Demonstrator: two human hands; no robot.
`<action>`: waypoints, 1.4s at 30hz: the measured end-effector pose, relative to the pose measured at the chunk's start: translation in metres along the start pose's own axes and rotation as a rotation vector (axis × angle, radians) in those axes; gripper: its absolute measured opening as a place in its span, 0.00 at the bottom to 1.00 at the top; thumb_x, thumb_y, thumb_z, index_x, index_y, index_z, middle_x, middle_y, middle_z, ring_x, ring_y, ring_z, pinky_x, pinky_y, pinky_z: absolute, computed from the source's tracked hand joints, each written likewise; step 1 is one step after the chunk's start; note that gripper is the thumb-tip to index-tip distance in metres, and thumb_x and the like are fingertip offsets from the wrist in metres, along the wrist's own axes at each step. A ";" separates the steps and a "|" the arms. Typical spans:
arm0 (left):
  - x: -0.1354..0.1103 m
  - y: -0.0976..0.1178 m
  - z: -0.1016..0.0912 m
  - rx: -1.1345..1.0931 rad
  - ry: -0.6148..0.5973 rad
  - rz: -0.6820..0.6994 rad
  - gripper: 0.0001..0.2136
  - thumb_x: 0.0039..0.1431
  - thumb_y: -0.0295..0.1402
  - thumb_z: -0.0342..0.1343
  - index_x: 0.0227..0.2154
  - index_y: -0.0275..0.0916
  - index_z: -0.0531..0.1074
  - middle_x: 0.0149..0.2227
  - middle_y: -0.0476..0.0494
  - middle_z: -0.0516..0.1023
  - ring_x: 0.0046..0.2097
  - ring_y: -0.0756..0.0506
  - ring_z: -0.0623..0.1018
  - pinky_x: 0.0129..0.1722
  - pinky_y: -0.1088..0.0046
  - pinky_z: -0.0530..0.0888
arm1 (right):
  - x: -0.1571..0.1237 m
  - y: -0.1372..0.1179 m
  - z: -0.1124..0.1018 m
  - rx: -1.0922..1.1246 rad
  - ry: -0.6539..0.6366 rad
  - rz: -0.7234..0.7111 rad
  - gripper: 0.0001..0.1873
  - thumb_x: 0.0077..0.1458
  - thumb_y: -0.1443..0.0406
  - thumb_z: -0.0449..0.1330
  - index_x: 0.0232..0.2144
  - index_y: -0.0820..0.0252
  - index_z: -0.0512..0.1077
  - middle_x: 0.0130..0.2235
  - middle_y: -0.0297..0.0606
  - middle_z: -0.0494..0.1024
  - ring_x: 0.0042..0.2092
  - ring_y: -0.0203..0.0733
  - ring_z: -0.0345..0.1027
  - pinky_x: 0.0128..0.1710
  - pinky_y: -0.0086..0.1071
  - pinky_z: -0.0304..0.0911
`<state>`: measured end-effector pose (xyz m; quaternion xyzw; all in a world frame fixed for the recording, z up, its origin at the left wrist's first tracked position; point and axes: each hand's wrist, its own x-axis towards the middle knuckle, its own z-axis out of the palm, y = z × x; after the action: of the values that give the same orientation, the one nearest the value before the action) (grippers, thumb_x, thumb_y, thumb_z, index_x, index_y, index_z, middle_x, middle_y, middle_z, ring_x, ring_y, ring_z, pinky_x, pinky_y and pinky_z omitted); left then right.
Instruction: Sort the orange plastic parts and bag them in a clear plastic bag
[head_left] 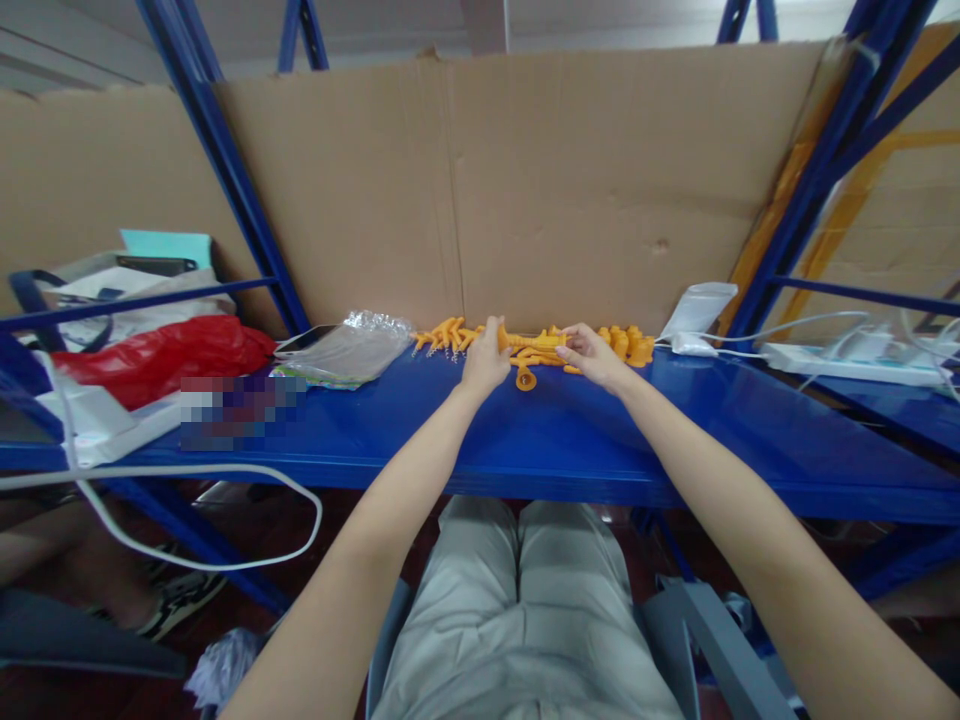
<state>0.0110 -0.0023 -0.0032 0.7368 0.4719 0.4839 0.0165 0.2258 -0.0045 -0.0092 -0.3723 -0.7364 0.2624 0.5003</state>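
The left hand (485,360) and right hand (592,355) each pinched one end of the orange part (534,342), low over the shelf (570,430) near its back, where a slipped grip could have scattered the adjacent orange pieces (630,345).

Showing orange on the parts (536,343) and ring (526,380); gleaming deep blue across the shelf (570,445) and posts (225,170); glowing red in the bag (169,355); spreading plain brown over the cardboard (562,180); lying white on the strip (847,361), pale grey on the trousers (517,600).
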 end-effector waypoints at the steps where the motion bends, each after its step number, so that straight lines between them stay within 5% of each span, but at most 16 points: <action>1: 0.000 0.001 -0.001 0.001 -0.008 -0.024 0.23 0.54 0.21 0.58 0.54 0.38 0.65 0.52 0.35 0.78 0.54 0.38 0.78 0.56 0.59 0.72 | 0.001 0.001 0.000 -0.022 0.006 -0.026 0.22 0.48 0.50 0.65 0.38 0.51 0.61 0.32 0.32 0.69 0.33 0.39 0.66 0.31 0.33 0.64; 4: 0.002 0.001 -0.001 -0.031 -0.041 -0.106 0.22 0.54 0.22 0.59 0.52 0.37 0.66 0.48 0.36 0.79 0.50 0.39 0.80 0.52 0.62 0.75 | 0.001 0.004 -0.002 -0.124 0.026 -0.089 0.19 0.50 0.55 0.64 0.40 0.53 0.64 0.34 0.33 0.70 0.34 0.40 0.67 0.34 0.35 0.67; 10: 0.003 -0.001 -0.001 -0.164 -0.183 -0.252 0.22 0.55 0.23 0.59 0.53 0.38 0.64 0.33 0.45 0.78 0.27 0.46 0.80 0.32 0.65 0.80 | -0.001 0.001 -0.006 -0.338 0.022 -0.142 0.15 0.53 0.61 0.61 0.43 0.54 0.66 0.36 0.35 0.73 0.33 0.40 0.67 0.37 0.37 0.68; 15: 0.004 0.000 -0.006 -0.214 -0.244 -0.297 0.23 0.55 0.22 0.60 0.53 0.39 0.63 0.30 0.49 0.76 0.23 0.48 0.77 0.27 0.67 0.79 | -0.004 -0.008 -0.007 -0.469 0.010 -0.177 0.15 0.53 0.63 0.61 0.44 0.55 0.67 0.36 0.37 0.74 0.34 0.43 0.68 0.38 0.39 0.67; 18: 0.005 -0.002 -0.008 -0.185 -0.230 -0.290 0.23 0.55 0.22 0.58 0.53 0.40 0.63 0.30 0.50 0.75 0.26 0.48 0.78 0.32 0.67 0.79 | -0.004 -0.008 -0.005 -0.471 0.025 -0.195 0.15 0.53 0.63 0.61 0.44 0.55 0.68 0.38 0.38 0.75 0.35 0.43 0.69 0.39 0.40 0.68; 22: 0.003 -0.003 -0.007 -0.075 -0.068 -0.142 0.24 0.52 0.21 0.59 0.51 0.42 0.65 0.37 0.46 0.78 0.40 0.44 0.81 0.46 0.64 0.77 | -0.003 -0.001 -0.001 -0.332 0.080 -0.170 0.17 0.53 0.58 0.62 0.45 0.55 0.68 0.41 0.39 0.75 0.34 0.41 0.69 0.38 0.38 0.69; 30: -0.003 0.002 -0.003 0.000 0.002 -0.083 0.23 0.54 0.20 0.59 0.52 0.42 0.65 0.46 0.39 0.79 0.50 0.38 0.79 0.53 0.58 0.73 | 0.002 0.009 0.006 -0.059 0.053 0.098 0.16 0.56 0.50 0.61 0.35 0.54 0.63 0.24 0.29 0.69 0.24 0.37 0.65 0.25 0.31 0.65; 35: 0.000 -0.002 0.000 -0.025 0.001 -0.054 0.24 0.53 0.21 0.59 0.53 0.40 0.64 0.49 0.38 0.79 0.51 0.39 0.79 0.53 0.62 0.74 | 0.001 0.008 0.002 -0.071 0.047 -0.012 0.18 0.53 0.52 0.64 0.37 0.52 0.62 0.31 0.31 0.71 0.30 0.38 0.67 0.29 0.32 0.67; 42: 0.001 -0.001 -0.001 -0.043 -0.041 -0.128 0.24 0.53 0.21 0.60 0.53 0.41 0.65 0.47 0.40 0.79 0.50 0.39 0.79 0.53 0.61 0.74 | -0.002 0.001 -0.005 -0.376 0.049 -0.172 0.16 0.51 0.61 0.63 0.42 0.53 0.65 0.41 0.38 0.73 0.34 0.41 0.66 0.39 0.40 0.68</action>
<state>0.0101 -0.0014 -0.0028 0.7143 0.5070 0.4768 0.0729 0.2312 -0.0057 -0.0097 -0.4013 -0.7889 0.0677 0.4605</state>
